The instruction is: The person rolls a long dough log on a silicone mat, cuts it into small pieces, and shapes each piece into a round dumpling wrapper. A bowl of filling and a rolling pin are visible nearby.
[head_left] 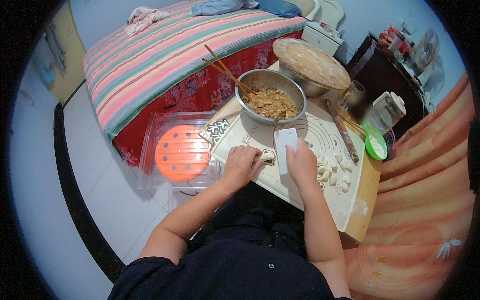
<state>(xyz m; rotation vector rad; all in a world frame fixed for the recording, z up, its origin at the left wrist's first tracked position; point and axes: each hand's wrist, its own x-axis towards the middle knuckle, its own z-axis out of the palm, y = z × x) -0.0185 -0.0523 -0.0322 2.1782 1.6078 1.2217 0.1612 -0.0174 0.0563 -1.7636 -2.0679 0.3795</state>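
Note:
My right hand (303, 164) grips a white flat dough scraper (286, 139), which stands over the pale printed kneading mat (310, 131). To its left, the closed fingers of my left hand (241, 166) hold a short roll of dough (267, 156) on the mat. Several small cut dough pieces (332, 175) lie to the right of my right hand, some apart and some touching. Beyond both hands is a steel bowl (243, 102) of brownish filling (272, 104), with a pair of chopsticks (222, 69) leaning out over its left rim.
A rolling pin (342, 131) lies along the right side of the wooden table (371, 187). Near it are a green bowl of flour (376, 143) and a clear jug (387, 112). A floured round board (312, 60) covers another bowl. An orange stool (182, 152) stands under a clear plastic tray (145, 172).

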